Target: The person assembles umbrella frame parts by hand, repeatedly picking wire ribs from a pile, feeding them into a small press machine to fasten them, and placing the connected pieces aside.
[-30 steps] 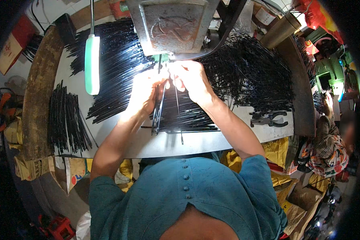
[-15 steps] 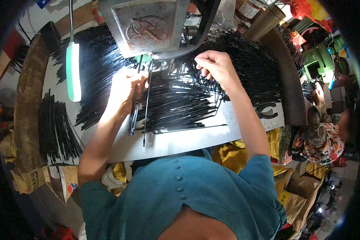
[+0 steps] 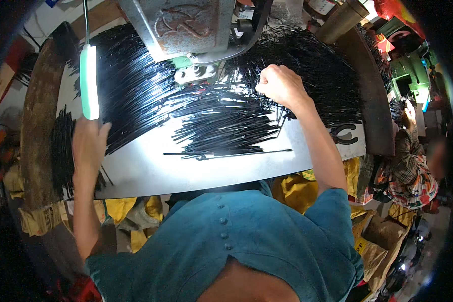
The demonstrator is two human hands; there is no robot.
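Holding the left hand (image 3: 89, 148) beside the leftmost black rods (image 3: 62, 156), under the lamp (image 3: 89, 83), with thumb spread but grip impossible to tell, and poising the right hand (image 3: 283, 88), curled closed with any contents hidden, over the heaped rods (image 3: 332, 83).

Left hand (image 3: 88, 148), blurred; the lamp (image 3: 89, 83) just above partly hides its fingers. Right hand (image 3: 283, 86), palm hidden. Machine (image 3: 186, 25), beyond the right fingers, top cut off.

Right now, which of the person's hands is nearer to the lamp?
Left. The left hand is just below the lamp in the picture; whether they touch is unclear. The right hand is well off to the lamp's right.
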